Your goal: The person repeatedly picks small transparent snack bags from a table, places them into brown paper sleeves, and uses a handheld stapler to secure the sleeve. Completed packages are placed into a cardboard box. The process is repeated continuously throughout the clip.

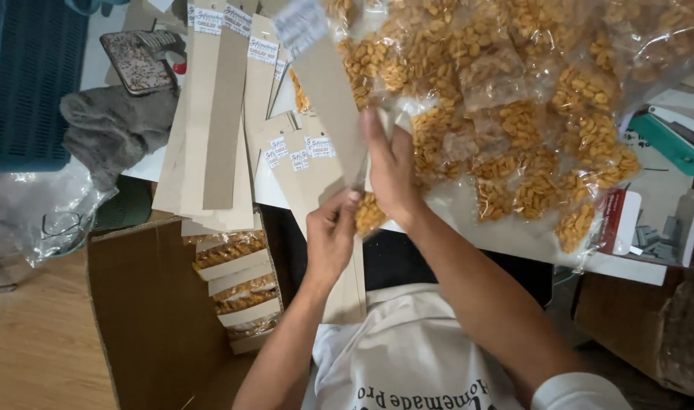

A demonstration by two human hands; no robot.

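1. White tabletop [514,243] runs beyond both hands, with wooden floor [28,342] below and to the left of them.
2. Above and to the right of the right fingers, a big clear bag of small peanut packets [514,91] sprawls over the table.
3. Below and to the left of the left fingers stands an open cardboard box [149,304], with finished strips of packets stacked inside.
4. To the upper left of the fingers, loose cardboard strips [218,114] with white labels lie fanned out.
5. A long cardboard strip [328,83] rises from between the two hands, tilted up to the left.
6. The right hand [392,171] has its fingers stretched straight and pressed together, flat against this strip.
7. The left hand [330,235] is curled, its fingertips pinching the strip's lower part just beneath the right fingers.
8. A small peanut packet [370,214] sits between the two hands, touching both.
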